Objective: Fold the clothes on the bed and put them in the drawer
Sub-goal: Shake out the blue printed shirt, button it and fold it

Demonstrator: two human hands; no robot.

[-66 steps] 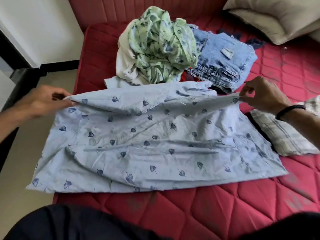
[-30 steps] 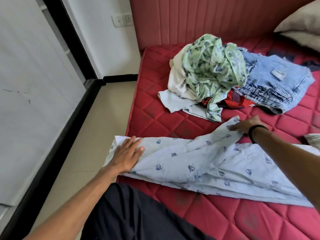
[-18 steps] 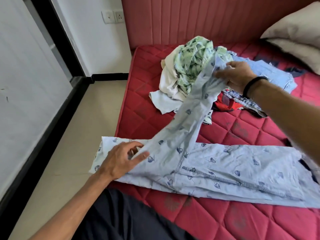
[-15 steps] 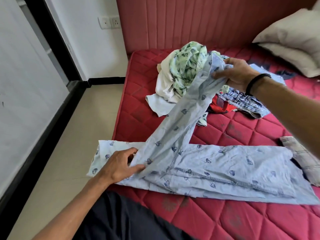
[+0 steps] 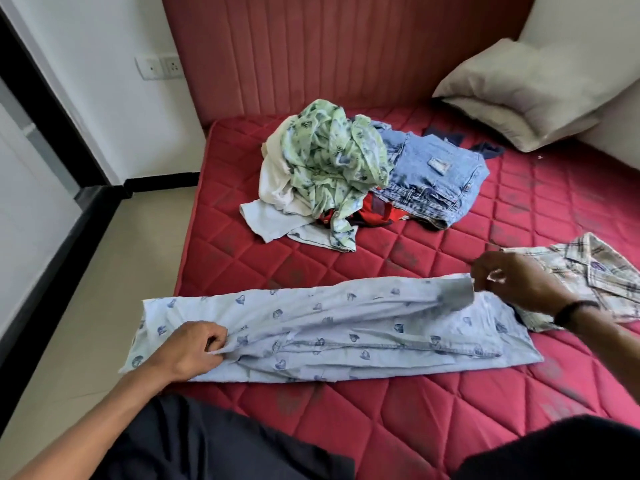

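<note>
A pale blue shirt (image 5: 346, 327) with a dark leaf print lies folded into a long narrow strip across the near part of the red quilted mattress (image 5: 415, 410). My left hand (image 5: 190, 351) pinches the cloth near the strip's left end. My right hand (image 5: 512, 282) pinches the sleeve's cuff at the strip's upper right, and the sleeve lies along the top of the strip. Farther back sits a pile of unfolded clothes: a green printed shirt (image 5: 332, 157), blue jeans (image 5: 433, 178), a white garment (image 5: 273, 181) and something red (image 5: 377, 211).
A plaid shirt (image 5: 595, 275) lies on the mattress just right of my right hand. Pillows (image 5: 526, 88) lean at the back right. The red headboard (image 5: 329, 50) stands behind the pile. Left of the bed are pale floor (image 5: 104, 271) and a black-framed panel (image 5: 31, 188).
My right hand has brought the raised sleeve down and to the right, so it now lies along the folded shirt. My left hand stayed at the left end, now pinching the cloth.
</note>
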